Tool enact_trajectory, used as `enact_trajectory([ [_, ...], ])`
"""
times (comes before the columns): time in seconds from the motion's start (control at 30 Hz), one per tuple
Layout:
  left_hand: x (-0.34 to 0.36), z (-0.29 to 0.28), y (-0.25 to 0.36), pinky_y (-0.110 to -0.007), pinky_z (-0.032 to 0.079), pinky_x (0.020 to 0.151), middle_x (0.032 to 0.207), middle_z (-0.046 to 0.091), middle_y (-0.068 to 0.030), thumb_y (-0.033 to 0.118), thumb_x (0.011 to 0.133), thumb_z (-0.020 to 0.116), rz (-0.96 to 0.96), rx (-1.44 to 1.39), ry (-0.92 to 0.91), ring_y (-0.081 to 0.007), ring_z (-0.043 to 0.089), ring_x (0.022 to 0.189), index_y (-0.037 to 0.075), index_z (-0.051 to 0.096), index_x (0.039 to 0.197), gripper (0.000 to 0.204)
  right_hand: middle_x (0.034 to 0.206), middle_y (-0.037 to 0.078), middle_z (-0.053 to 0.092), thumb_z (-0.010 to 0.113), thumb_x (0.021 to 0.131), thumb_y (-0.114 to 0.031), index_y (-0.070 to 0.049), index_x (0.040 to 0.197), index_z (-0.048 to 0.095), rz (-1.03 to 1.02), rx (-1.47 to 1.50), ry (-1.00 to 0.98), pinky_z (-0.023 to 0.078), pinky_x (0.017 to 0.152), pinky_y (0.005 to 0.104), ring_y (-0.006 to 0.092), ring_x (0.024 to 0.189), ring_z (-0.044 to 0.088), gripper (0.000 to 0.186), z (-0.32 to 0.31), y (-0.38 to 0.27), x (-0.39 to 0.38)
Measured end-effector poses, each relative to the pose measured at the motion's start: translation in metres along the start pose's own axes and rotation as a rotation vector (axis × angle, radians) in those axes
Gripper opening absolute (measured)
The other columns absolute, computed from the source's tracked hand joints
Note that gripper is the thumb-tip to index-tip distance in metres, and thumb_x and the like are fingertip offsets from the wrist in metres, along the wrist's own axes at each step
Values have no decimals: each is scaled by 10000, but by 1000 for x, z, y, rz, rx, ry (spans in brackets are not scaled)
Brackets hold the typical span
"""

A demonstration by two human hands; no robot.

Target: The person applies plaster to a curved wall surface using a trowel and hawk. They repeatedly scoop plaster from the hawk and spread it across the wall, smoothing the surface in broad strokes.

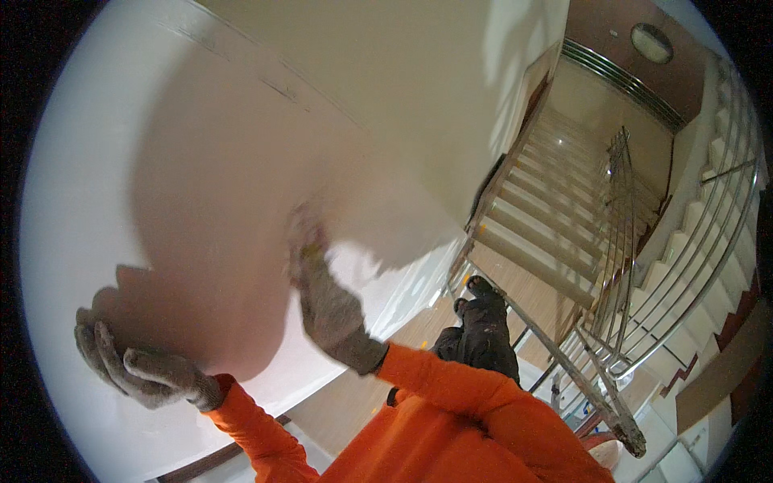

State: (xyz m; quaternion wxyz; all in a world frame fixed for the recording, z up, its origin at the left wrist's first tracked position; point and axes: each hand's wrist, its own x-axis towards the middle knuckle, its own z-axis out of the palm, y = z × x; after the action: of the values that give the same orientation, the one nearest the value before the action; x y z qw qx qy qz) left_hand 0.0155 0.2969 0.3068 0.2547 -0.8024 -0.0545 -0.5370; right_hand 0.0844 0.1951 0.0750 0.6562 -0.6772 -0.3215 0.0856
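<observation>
The pale wooden landing floor (419,322) lies far below, seen past the edge of a white wall. A few small yellow and white scraps (424,344) lie scattered on it (too small to tell what they are). From this floor a flight of light beige stone stairs (539,217) climbs away, flanked by a polished steel railing (616,241). Across the lower right a rough, paint-spattered wooden plank (584,378) runs aslant, and the wearer's dark shoe (483,287) shows above it.

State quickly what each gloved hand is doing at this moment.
Left hand: fingers curled, pressed against the white wall; nothing visibly held.
Right hand: raised on the wall, motion-blurred; whether it grips anything cannot be told.
</observation>
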Motion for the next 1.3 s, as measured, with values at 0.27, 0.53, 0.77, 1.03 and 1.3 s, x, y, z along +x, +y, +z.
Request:
enact_trajectory([
  [0.27,-2,-26,-21,-560,441,1100,1311,635,-257,259,1062,424,126,106,-46,-441,568,1257,-79,657,1192,430,899,153,646,533,1048,-313,-14,1239,622,411,289,45,496,691,377,292,786,630,366,-79,71,-19],
  [0.53,11,-36,-20,-519,410,1118,1334,642,-228,277,1055,433,103,219,-120,-423,571,1266,-37,648,1233,420,761,-13,524,593,994,-181,-113,923,582,605,610,117,469,619,289,113,656,512,99,-65,171,28],
  [0.77,16,-46,-18,-520,384,1138,1352,649,-165,259,995,505,40,224,-84,-376,559,1323,50,704,1207,357,805,1,593,640,986,-181,-81,967,618,560,852,34,481,602,243,110,674,565,105,-78,154,60],
  [1.03,13,-48,-9,-507,405,1118,1345,657,-152,294,977,537,28,228,-52,-355,579,1309,72,717,1206,367,858,31,618,635,991,-155,-42,951,628,677,958,1,534,642,252,125,712,588,121,-113,76,80],
  [1.3,12,-45,1,-499,429,1085,1315,669,-174,290,969,548,33,226,-38,-362,597,1283,50,725,1189,370,903,45,628,621,981,-143,-32,968,635,616,949,-48,548,780,301,142,785,599,112,-123,45,91],
])
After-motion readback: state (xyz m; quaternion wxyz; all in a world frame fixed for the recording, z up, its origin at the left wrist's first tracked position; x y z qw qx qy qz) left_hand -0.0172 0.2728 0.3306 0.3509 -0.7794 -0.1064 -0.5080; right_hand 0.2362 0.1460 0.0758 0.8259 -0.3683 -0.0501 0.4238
